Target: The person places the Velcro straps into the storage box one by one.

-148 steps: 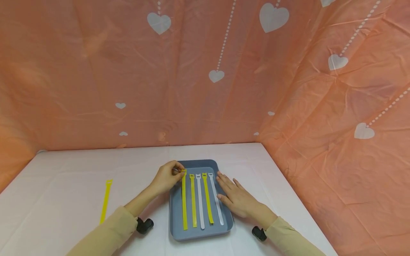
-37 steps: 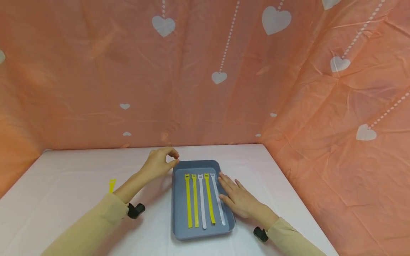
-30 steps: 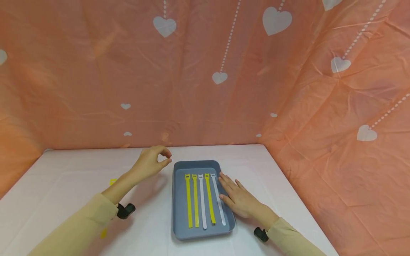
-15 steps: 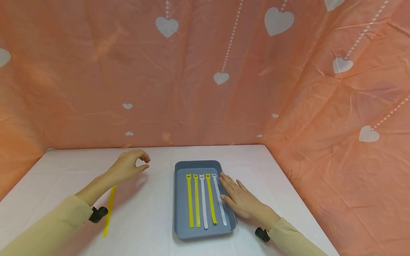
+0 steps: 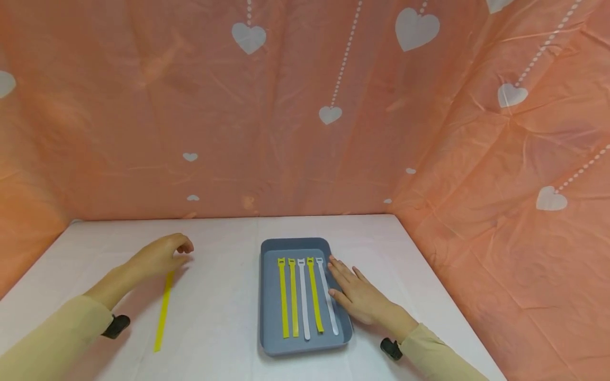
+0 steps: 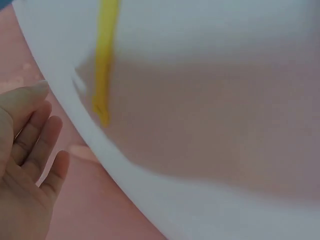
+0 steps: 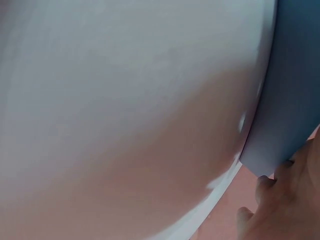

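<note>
My left hand (image 5: pixel 159 256) hovers over the upper end of a yellow hook-and-loop cable tie (image 5: pixel 163 317) lying on the white table, hiding its slotted head in the head view. The left wrist view shows loosely bent fingers apart from that tie (image 6: pixel 105 60), with nothing in them. Flat and with straight fingers, my right hand (image 5: pixel 359 296) rests against the right rim of a blue-grey tray (image 5: pixel 269 317). Inside the tray several cable ties lie side by side, heads at the far end: yellow ones (image 5: pixel 284 301) and white ones (image 5: pixel 304 301).
A white cloth covers the table (image 5: pixel 214 317). An orange curtain (image 5: pixel 286 159) with white hearts hangs behind it and along the right side. A black wrist camera (image 5: pixel 116 326) sits at the left sleeve, another camera (image 5: pixel 391 349) at the right.
My left hand laid a yellow cable tie at the left of the row in the tray, let go, and moved left to the tie on the table. The right hand stays at the tray.
</note>
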Action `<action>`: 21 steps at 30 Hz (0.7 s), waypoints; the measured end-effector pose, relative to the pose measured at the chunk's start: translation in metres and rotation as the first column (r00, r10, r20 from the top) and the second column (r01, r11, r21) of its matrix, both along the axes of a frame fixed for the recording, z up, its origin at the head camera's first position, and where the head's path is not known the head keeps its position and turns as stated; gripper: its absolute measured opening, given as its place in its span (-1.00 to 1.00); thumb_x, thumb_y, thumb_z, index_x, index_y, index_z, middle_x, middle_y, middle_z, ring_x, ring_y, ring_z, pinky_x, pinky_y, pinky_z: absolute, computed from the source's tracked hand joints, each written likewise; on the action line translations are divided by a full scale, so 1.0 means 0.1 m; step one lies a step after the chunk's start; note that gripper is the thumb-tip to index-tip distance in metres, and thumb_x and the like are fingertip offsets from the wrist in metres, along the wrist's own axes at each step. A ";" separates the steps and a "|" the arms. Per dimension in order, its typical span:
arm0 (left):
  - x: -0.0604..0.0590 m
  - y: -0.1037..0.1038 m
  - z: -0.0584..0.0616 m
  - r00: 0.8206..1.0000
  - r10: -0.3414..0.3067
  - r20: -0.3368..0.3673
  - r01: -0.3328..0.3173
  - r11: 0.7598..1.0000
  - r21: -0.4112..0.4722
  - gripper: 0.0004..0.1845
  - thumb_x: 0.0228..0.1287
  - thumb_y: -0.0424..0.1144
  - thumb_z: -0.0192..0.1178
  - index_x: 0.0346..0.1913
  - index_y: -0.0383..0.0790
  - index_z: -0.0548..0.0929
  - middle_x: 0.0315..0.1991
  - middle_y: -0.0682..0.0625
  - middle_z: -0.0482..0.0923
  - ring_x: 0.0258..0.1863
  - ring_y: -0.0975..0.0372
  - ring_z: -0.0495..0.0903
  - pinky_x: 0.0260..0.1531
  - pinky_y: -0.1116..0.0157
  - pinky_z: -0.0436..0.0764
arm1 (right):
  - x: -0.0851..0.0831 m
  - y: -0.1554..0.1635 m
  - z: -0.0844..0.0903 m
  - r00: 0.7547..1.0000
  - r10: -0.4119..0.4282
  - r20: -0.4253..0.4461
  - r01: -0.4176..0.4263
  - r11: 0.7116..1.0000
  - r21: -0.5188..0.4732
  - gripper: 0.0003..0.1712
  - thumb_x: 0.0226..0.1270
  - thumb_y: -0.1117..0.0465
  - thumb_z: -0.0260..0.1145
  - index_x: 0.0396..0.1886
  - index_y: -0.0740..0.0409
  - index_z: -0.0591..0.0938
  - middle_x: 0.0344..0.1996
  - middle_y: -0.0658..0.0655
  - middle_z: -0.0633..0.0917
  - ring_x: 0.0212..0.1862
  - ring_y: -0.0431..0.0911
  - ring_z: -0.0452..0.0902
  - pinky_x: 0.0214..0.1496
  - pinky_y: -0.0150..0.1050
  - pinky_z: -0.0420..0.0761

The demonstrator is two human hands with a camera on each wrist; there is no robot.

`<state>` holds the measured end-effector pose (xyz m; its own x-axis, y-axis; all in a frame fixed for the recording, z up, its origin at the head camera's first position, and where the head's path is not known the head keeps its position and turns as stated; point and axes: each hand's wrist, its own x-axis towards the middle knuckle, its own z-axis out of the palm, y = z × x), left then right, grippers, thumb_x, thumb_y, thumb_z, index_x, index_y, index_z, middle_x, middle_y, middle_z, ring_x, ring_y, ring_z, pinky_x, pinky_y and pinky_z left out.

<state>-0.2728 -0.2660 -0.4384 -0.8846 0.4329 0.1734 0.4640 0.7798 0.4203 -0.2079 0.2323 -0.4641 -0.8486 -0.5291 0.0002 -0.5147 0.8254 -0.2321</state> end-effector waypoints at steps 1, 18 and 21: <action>-0.01 -0.03 -0.01 1.000 0.009 0.019 -0.009 1.000 -0.008 -0.84 0.28 -0.36 0.42 -0.15 -0.33 0.70 -0.23 -0.04 0.65 -0.20 0.03 0.64 -0.17 0.02 0.65 | 0.00 0.00 0.00 1.000 -0.001 0.000 0.001 1.000 0.002 -0.20 0.71 -0.16 -0.07 0.68 0.21 0.06 0.69 0.11 -0.05 0.67 0.09 -0.08 0.62 0.22 -0.01; 0.02 -0.33 -0.09 0.990 -0.014 0.141 0.024 0.998 -0.066 -0.73 0.18 -0.35 0.49 -0.12 -0.42 0.72 -0.25 -0.02 0.59 -0.26 0.12 0.59 -0.20 0.13 0.66 | -0.01 0.01 -0.01 1.000 0.004 -0.010 -0.004 1.000 -0.009 -0.20 0.71 -0.15 -0.07 0.67 0.22 0.08 0.69 0.12 -0.03 0.66 0.10 -0.06 0.61 0.23 0.01; 0.02 -0.33 -0.11 0.992 -0.020 0.124 0.029 0.997 -0.074 -0.79 0.19 -0.35 0.48 -0.16 -0.36 0.74 -0.28 0.03 0.57 -0.30 0.19 0.56 -0.24 0.19 0.64 | -0.01 0.01 -0.01 1.000 -0.001 -0.001 0.001 1.000 -0.002 -0.20 0.71 -0.17 -0.08 0.68 0.20 0.07 0.69 0.10 -0.05 0.67 0.07 -0.08 0.62 0.21 -0.01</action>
